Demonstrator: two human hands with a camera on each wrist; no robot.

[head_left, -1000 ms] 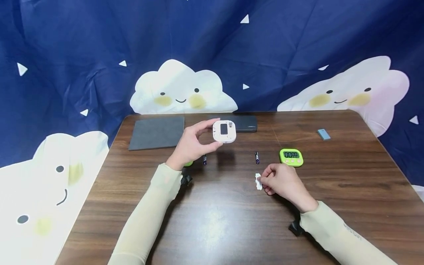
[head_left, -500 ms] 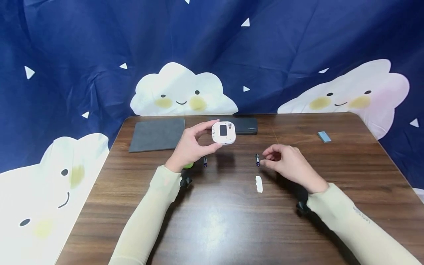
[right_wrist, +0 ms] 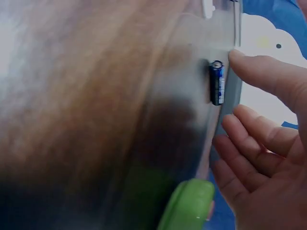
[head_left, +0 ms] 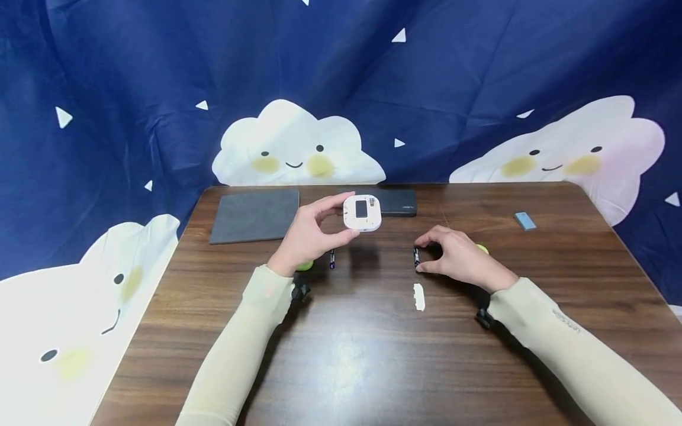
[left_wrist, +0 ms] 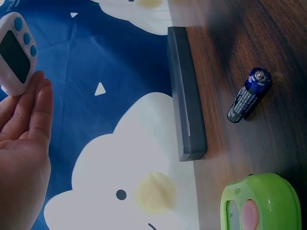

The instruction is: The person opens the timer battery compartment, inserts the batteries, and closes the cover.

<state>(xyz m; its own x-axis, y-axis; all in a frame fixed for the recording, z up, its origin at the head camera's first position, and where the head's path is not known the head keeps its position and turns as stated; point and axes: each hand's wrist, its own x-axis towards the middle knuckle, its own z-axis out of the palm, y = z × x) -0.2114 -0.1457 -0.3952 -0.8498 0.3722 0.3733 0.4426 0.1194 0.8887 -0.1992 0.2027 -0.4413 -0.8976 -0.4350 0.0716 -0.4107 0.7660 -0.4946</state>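
My left hand (head_left: 338,218) holds a small white timer (head_left: 362,213) above the table, thumb below and fingers on top, its back with a dark open slot facing me. The left wrist view shows its blue buttons (left_wrist: 17,52). My right hand (head_left: 426,255) rests on the table with index finger and thumb curved around a blue battery (head_left: 416,258) (right_wrist: 217,82). One fingertip (right_wrist: 236,55) is at the battery's far end; the battery lies flat. A small white cover piece (head_left: 418,296) lies just in front of it.
A second battery (head_left: 332,258) (left_wrist: 248,96) and a green timer (left_wrist: 259,203) lie under my left wrist. Another green timer (head_left: 482,249) (right_wrist: 189,206) is mostly hidden behind my right hand. At the back are a grey pad (head_left: 254,215), a black case (head_left: 396,201) and a small blue block (head_left: 524,220).
My right hand let go of the white cover piece, left it on the table and moved back to the blue battery. The left hand has kept the white timer still.
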